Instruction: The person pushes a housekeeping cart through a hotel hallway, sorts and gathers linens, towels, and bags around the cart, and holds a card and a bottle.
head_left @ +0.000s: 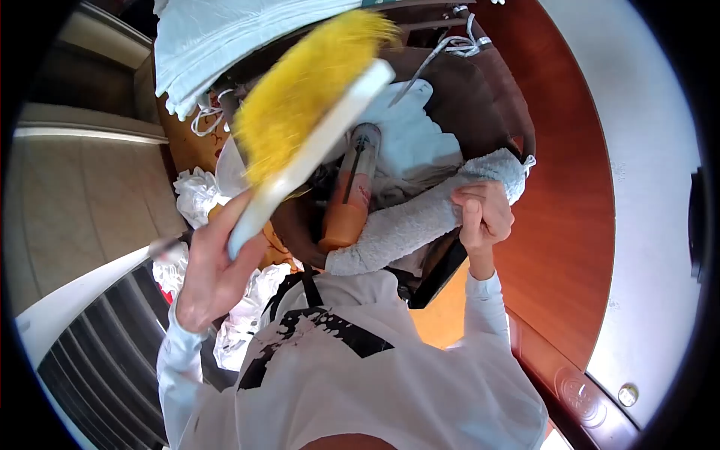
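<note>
Shaggy yellow brush (307,97), left hand (212,270) gripping; right hand (485,215) clenched by fluffy roll (409,231).

A glossy red-brown wooden panel (559,195) adjoins a smooth white surface (645,127) at right. Beige panelling (86,210) and a dark grey ribbed panel (101,349) occupy the left. Patterned orange flooring (180,139) shows between.

Brush (300,120), white, yellow-bristled: slanted upward from the left fingers (217,226). Fluffy grey fabric (412,225), elongated: lay against the right fingers (484,196).
</note>
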Action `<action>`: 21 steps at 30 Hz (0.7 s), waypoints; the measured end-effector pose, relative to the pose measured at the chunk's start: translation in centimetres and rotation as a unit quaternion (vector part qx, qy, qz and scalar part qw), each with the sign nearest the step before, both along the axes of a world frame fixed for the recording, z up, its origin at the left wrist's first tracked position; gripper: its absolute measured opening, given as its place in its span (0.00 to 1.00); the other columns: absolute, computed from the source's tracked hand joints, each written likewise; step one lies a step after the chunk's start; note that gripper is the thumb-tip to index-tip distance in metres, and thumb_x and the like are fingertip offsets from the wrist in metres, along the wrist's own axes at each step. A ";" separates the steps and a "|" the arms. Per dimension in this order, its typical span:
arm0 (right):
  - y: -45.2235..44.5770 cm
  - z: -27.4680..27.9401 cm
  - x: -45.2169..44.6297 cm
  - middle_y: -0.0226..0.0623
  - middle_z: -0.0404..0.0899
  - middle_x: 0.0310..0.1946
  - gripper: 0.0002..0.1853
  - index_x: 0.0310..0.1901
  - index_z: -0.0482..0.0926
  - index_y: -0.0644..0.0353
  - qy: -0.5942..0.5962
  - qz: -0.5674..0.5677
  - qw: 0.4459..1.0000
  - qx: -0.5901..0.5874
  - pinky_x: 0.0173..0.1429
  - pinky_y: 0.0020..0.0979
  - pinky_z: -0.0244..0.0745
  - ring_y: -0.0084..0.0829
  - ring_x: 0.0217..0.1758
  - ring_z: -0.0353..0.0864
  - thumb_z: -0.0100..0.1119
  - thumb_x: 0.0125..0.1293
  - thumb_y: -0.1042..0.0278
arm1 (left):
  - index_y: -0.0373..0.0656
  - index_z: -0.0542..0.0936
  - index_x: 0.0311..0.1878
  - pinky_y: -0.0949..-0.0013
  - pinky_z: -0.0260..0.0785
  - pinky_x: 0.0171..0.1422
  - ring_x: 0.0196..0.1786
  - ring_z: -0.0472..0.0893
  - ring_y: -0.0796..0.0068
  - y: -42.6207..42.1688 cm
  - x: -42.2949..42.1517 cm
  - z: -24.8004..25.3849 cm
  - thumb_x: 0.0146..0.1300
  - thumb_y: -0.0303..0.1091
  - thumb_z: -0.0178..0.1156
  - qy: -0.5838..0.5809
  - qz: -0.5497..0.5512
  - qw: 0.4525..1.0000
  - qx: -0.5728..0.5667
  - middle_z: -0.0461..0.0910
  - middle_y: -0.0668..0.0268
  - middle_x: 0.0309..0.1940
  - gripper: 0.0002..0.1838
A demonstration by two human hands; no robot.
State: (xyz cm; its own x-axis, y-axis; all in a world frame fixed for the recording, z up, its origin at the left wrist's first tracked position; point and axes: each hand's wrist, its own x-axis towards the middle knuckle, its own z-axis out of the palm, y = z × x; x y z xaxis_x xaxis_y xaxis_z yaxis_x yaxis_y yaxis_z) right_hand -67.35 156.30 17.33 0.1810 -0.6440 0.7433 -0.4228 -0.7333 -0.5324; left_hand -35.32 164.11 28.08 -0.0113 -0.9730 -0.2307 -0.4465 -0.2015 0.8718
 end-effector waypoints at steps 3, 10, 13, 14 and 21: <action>0.0 -0.1 -0.1 0.37 0.78 0.17 0.09 0.19 0.76 0.64 -0.025 0.005 1.000 0.002 0.31 0.29 0.69 0.34 0.21 0.78 0.54 0.55 0.76 | 0.35 0.69 0.58 0.63 0.71 0.40 0.32 0.79 0.58 -3.9 -2.8 -2.1 0.57 0.27 0.56 -0.088 -0.097 0.989 -0.063 0.76 0.51 0.32 0.24; -0.1 -0.1 0.0 0.40 0.77 0.17 0.17 0.19 0.76 0.68 -0.017 0.023 0.999 -0.015 0.31 0.29 0.69 0.35 0.22 0.78 0.48 0.64 0.70 | 0.47 0.61 0.66 0.53 0.69 0.51 0.46 0.75 0.46 -5.1 -9.2 -5.9 0.53 0.41 0.62 -0.221 -0.228 0.948 0.008 0.63 0.51 0.53 0.36; -0.1 -0.5 0.0 0.37 0.78 0.19 0.10 0.20 0.77 0.64 -0.014 0.013 1.000 -0.013 0.30 0.28 0.67 0.33 0.23 0.79 0.53 0.58 0.73 | 0.46 0.61 0.65 0.53 0.69 0.53 0.48 0.75 0.44 -5.2 -9.2 -7.4 0.52 0.42 0.63 -0.242 -0.232 0.941 0.051 0.62 0.50 0.55 0.37; -0.2 -0.6 -0.1 0.37 0.78 0.19 0.10 0.20 0.77 0.64 -0.015 0.016 1.000 -0.011 0.30 0.28 0.67 0.33 0.23 0.79 0.53 0.58 0.73 | 0.46 0.61 0.65 0.54 0.69 0.54 0.49 0.75 0.45 -5.3 -9.1 -7.6 0.52 0.43 0.63 -0.229 -0.227 0.942 0.089 0.61 0.49 0.55 0.37; -0.4 -0.9 0.3 0.37 0.77 0.17 0.10 0.20 0.77 0.64 -0.022 0.014 0.999 -0.034 0.29 0.27 0.67 0.33 0.22 0.79 0.53 0.57 0.73 | 0.44 0.76 0.50 0.60 0.68 0.56 0.47 0.77 0.50 -9.1 -6.7 -13.1 0.40 0.43 0.68 0.008 -0.188 0.959 0.212 0.76 0.51 0.40 0.30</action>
State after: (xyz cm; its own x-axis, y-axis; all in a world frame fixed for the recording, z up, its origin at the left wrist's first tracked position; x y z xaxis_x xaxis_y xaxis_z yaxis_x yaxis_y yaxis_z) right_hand -67.03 155.95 16.46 0.1636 -0.5863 0.7934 -0.3795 -0.7798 -0.4980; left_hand -42.06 155.01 14.93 -0.3490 -0.7183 -0.6019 -0.5440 -0.3676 0.7542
